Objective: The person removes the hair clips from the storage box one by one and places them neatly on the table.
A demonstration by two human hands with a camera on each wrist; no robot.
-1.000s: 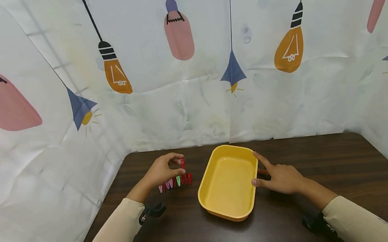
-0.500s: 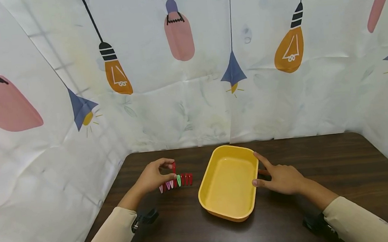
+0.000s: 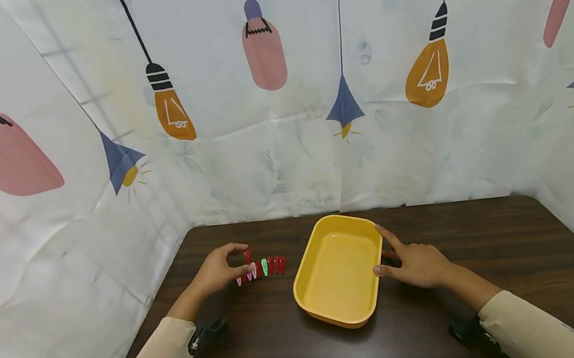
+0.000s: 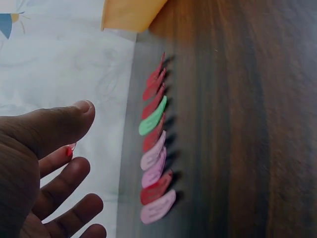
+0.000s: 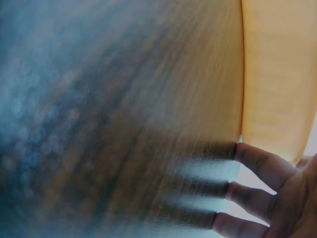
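My left hand (image 3: pixel 217 271) pinches a red snap hair clip (image 3: pixel 247 255) between thumb and fingertips, above the left part of a row of clips. In the left wrist view only a bit of that clip shows behind the thumb. Lying side by side on the table are several more hair clips: red ones, a green clip (image 4: pixel 152 116), a purple clip (image 4: pixel 154 168) and pink ones, such as the pink clip (image 4: pixel 158 207) at the row's end. My right hand (image 3: pixel 417 263) rests with fingers spread at the right side of a yellow plastic tray (image 3: pixel 337 273), index finger and thumb at its rim.
The dark wood-grain table (image 3: pixel 516 256) carries the clips and the tray. Behind it and at the sides hangs a white sheet (image 3: pixel 296 161) printed with lamps and bulbs. A black wrist strap (image 3: pixel 205 334) sits on the left forearm.
My left hand has moved left along the row and a little toward me, carrying the red hair clip, uncovering the clips on the right. My right hand and the tray have stayed put.
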